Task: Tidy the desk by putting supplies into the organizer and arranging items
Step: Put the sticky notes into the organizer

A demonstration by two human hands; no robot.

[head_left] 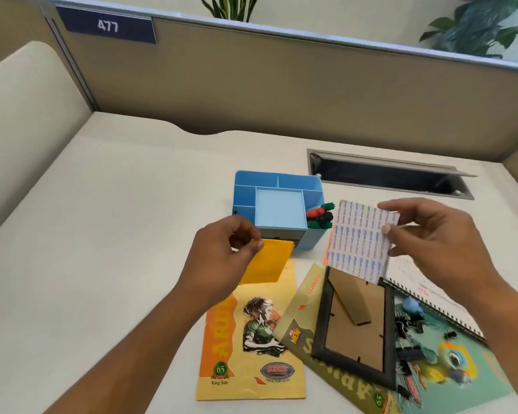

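Organizer [278,204], blue plastic, compartmented, on cream desk [126,222]: only red, green and black markers [320,216] in its right slot. Your left hand [222,258] pinches a yellow sticky-note pad [266,262] at its front. Your right hand [431,234] grips a white print-backed note pad [358,240] beside it. Black picture frame [346,321], binder clips [408,325], spiral notebook [431,297]: yet to sort.

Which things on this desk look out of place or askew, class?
The black picture frame lies face down, skewed across a tilted yellow notebook. Binder clips are strewn loose over the green book beside it, not in the blue organizer, where only markers show.
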